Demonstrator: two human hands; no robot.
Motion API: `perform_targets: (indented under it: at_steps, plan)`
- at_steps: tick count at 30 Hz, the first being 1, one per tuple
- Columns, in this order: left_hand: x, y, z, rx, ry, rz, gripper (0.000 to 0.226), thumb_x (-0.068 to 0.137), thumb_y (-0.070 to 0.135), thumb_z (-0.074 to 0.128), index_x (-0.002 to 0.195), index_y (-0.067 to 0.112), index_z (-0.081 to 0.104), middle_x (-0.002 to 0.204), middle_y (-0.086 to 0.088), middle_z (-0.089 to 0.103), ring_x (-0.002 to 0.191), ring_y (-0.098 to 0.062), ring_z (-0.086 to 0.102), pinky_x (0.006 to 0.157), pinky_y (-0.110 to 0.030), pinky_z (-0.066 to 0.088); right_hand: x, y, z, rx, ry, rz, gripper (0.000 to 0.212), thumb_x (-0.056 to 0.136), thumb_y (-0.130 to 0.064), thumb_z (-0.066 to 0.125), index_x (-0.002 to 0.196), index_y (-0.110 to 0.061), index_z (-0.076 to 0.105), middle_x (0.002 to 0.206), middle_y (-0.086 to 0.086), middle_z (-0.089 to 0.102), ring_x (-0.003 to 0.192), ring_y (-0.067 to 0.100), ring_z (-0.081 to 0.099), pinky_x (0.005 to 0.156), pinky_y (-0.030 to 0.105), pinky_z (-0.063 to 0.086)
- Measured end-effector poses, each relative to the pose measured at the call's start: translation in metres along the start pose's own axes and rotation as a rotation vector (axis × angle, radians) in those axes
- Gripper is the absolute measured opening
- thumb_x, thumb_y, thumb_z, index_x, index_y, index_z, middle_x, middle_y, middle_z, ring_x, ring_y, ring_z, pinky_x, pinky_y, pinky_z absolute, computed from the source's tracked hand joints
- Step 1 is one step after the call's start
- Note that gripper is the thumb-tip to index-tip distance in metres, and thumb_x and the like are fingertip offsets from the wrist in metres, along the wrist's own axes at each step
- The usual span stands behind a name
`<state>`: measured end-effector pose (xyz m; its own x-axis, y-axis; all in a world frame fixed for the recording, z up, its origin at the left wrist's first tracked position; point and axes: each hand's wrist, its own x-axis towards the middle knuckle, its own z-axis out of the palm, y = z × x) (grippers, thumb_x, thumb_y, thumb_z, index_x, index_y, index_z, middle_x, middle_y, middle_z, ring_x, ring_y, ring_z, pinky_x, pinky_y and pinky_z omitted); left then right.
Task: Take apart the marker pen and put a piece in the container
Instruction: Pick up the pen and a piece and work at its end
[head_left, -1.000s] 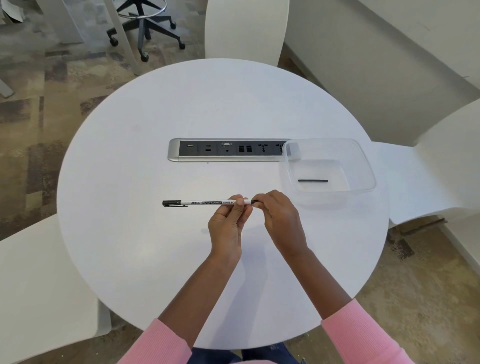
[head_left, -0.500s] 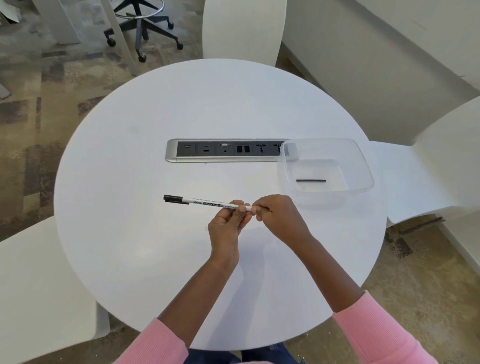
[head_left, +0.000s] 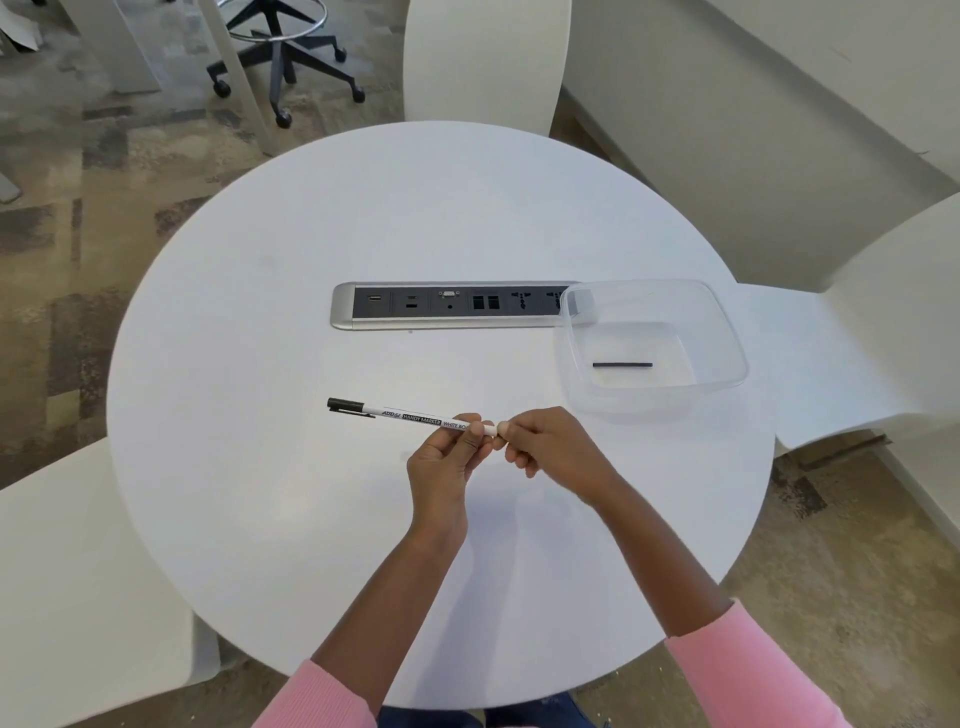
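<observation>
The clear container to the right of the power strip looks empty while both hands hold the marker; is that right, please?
Not quite: the head view shows the clear container already holds a thin black stick. The rest stands: left hand and right hand hold the marker.

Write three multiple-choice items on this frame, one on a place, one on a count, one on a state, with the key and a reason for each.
1. Where does the clear container stand?
A. At the right end of the socket strip
B. On a chair
C. On the floor

2. How many loose pieces lie in the container?
A. None
B. One
C. Three

3. How is the marker pen held?
A. Lying free on the table
B. By one hand only
C. By both hands at its uncapped end

Key: 1 A, it overlaps the strip's right end. 2 B, a single thin black rod lies on its floor. 3 C, the left hand and right hand pinch the white end.
</observation>
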<state>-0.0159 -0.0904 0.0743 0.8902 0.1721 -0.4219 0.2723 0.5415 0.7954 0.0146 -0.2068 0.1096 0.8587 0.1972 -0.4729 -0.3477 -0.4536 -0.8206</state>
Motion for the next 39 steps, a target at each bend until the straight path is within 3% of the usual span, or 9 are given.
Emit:
perform_targets:
  at_steps: [5,12,16,21,26,29,32,35,39]
  plan:
    - [0.003,0.005,0.003,-0.097,0.026,-0.021,0.013,0.085,0.000,0.056,0.078,0.005,0.065,0.061,0.008,0.069,0.066,-0.003,0.067,0.065,-0.012,0.054,-0.008,0.013,0.022,-0.311,0.323,-0.326,0.014,0.089,-0.016,0.054,0.091,-0.005,0.062,0.083,0.010,0.062,0.076,0.021,0.054,0.065,0.022,0.038]
    - [0.001,0.006,0.005,-0.132,0.012,-0.055,0.013,0.087,0.003,0.054,0.079,0.008,0.065,0.060,0.008,0.070,0.063,-0.002,0.066,0.063,-0.012,0.054,-0.009,0.013,0.020,-0.567,0.434,-0.578,0.018,0.087,-0.009,0.052,0.079,0.004,0.062,0.069,0.020,0.057,0.065,0.032,0.052,0.058,0.037,0.044]
    - [0.002,0.006,0.003,-0.092,-0.028,-0.042,0.017,0.087,0.004,0.054,0.075,0.008,0.065,0.063,0.007,0.069,0.065,-0.002,0.066,0.064,-0.012,0.053,-0.008,0.008,0.016,-0.334,0.321,-0.395,0.024,0.089,-0.013,0.051,0.070,-0.001,0.060,0.066,0.014,0.057,0.065,0.026,0.050,0.061,0.034,0.038]
    - [0.002,0.003,-0.001,-0.008,-0.083,-0.015,0.013,0.087,0.004,0.054,0.077,0.005,0.063,0.064,0.003,0.068,0.061,-0.009,0.062,0.071,-0.017,0.054,-0.003,-0.002,0.006,0.095,0.096,-0.026,0.037,0.086,-0.015,0.054,0.049,-0.013,0.055,0.043,-0.004,0.041,0.045,0.013,0.033,0.043,0.018,0.028]
    - [0.003,0.004,0.000,0.042,-0.100,0.024,0.019,0.086,0.004,0.055,0.070,0.006,0.066,0.073,-0.008,0.064,0.058,-0.012,0.060,0.071,-0.019,0.054,-0.001,-0.003,0.003,0.349,-0.022,0.194,0.035,0.089,-0.018,0.051,0.055,-0.013,0.058,0.046,-0.005,0.041,0.044,0.009,0.032,0.038,0.013,0.029]
    - [0.007,0.008,0.004,-0.022,-0.037,0.012,0.016,0.085,0.003,0.057,0.073,0.008,0.067,0.064,0.002,0.070,0.061,-0.010,0.065,0.069,-0.017,0.055,-0.004,-0.003,0.014,0.179,0.165,0.006,0.035,0.092,-0.023,0.048,0.060,-0.015,0.060,0.046,-0.007,0.046,0.045,0.011,0.039,0.043,0.015,0.032]
    - [0.009,0.010,0.007,-0.063,-0.002,0.005,0.013,0.085,0.004,0.057,0.077,0.009,0.066,0.062,0.007,0.071,0.067,-0.004,0.067,0.068,-0.013,0.054,-0.008,0.001,0.028,-0.152,0.362,-0.235,0.021,0.093,-0.029,0.045,0.083,-0.015,0.056,0.055,-0.007,0.048,0.054,0.009,0.045,0.051,0.023,0.034]
    - [0.008,0.012,0.008,-0.080,-0.014,0.011,0.023,0.085,0.005,0.056,0.069,0.012,0.071,0.064,0.007,0.070,0.070,-0.004,0.066,0.070,-0.014,0.054,-0.009,0.007,0.030,-0.300,0.425,-0.395,0.016,0.093,-0.024,0.045,0.097,-0.011,0.052,0.060,-0.012,0.043,0.060,0.010,0.043,0.054,0.023,0.030]
    - [0.004,0.012,0.009,-0.099,-0.017,-0.018,0.034,0.085,0.006,0.056,0.058,0.018,0.074,0.066,0.007,0.070,0.070,-0.003,0.066,0.069,-0.013,0.054,-0.010,0.009,0.024,-0.473,0.487,-0.545,0.018,0.092,-0.014,0.045,0.092,-0.002,0.058,0.076,0.015,0.059,0.072,0.029,0.052,0.061,0.038,0.045]
